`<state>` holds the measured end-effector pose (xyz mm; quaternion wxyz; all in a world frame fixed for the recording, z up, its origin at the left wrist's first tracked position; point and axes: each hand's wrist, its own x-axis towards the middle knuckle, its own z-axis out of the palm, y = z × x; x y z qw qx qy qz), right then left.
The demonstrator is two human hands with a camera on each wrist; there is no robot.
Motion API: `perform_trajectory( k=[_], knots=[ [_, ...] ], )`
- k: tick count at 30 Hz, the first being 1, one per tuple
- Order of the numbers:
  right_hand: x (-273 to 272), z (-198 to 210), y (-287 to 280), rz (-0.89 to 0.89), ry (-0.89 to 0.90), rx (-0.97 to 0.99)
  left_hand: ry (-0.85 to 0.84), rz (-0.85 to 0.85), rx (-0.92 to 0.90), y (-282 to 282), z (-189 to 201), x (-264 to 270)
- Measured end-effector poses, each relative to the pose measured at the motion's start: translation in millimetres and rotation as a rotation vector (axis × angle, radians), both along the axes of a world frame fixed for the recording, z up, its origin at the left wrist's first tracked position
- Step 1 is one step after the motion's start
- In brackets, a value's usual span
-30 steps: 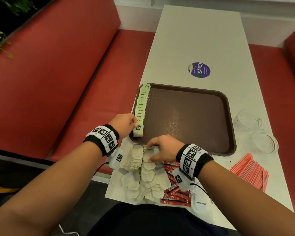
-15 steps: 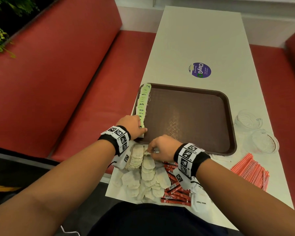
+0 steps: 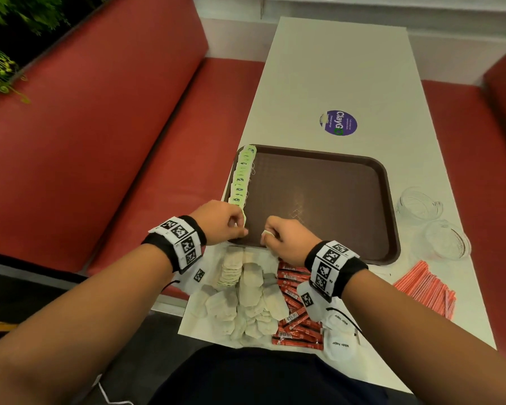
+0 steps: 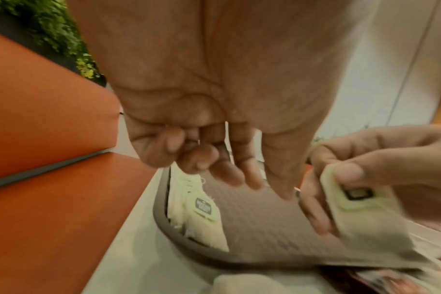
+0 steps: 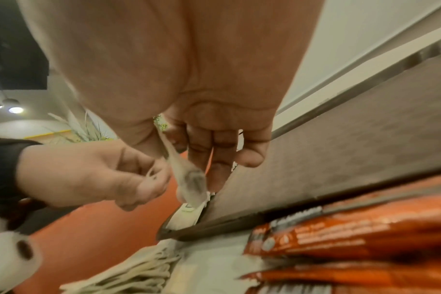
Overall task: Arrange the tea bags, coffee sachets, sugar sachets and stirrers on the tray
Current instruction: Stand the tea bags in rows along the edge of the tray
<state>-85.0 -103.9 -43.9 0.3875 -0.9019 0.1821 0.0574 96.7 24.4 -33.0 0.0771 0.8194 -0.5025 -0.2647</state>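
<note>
The brown tray point(image 3: 333, 200) carries a row of tea bags with green tags point(image 3: 241, 176) along its left rim. My right hand point(image 3: 268, 233) pinches one tea bag point(image 4: 350, 199) by its green tag just over the tray's near left corner; the bag point(image 5: 189, 183) hangs below the fingers. Close beside it, my left hand point(image 3: 240, 226) has curled fingers, and a thin thread from that bag shows at its fingertips point(image 5: 151, 179). Loose tea bags point(image 3: 246, 296), red coffee sachets point(image 3: 295, 314), white sugar sachets point(image 3: 339, 337) and orange stirrers point(image 3: 427, 287) lie on the table.
Two glass bowls point(image 3: 418, 203) point(image 3: 447, 238) stand right of the tray. A purple sticker point(image 3: 338, 122) marks the white table beyond it. Red bench seats point(image 3: 100, 141) flank the table on both sides. The tray's left rim point(image 4: 164, 214) lies near the table edge.
My right hand has lifted a tea bag from the pile up to the tray's near edge. My left hand has left the end of the green row and come across to meet it.
</note>
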Motion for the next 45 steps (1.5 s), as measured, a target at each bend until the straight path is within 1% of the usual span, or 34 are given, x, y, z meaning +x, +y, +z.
perform_trajectory(
  k=[3,6,13,19,22,28,32,36,41,43,45],
  knots=[
    [-1,5,-1,-0.028,-0.017,0.074,0.054,-0.187,0.101,19,4,-1],
    [-2,8,1,-0.032,-0.032,0.053,0.007,-0.254,0.186,31,2,-6],
    [-2,10,6,-0.027,-0.033,0.026,-0.069,-0.255,0.184,36,6,-22],
    [-5,11,6,-0.038,-0.037,0.059,-0.143,-0.246,0.106,34,10,-28],
    [-6,12,4,-0.024,-0.008,0.037,-0.191,-0.271,0.094,32,12,-28],
    [-8,9,0,0.012,0.016,0.023,-0.109,-0.302,0.184,33,6,-24],
    [-8,9,-1,0.023,0.024,0.006,-0.145,-0.343,0.206,33,0,-28],
    [-9,8,-2,0.027,0.025,0.006,-0.166,-0.350,0.174,32,0,-29],
    [-7,9,-1,0.036,0.018,0.014,-0.161,-0.264,0.084,30,5,-22],
    [-5,9,-1,0.049,0.001,0.004,-0.109,-0.208,0.001,29,5,-16],
    [-4,9,0,0.062,-0.036,-0.010,-0.020,-0.175,-0.097,26,9,-13]
  ],
)
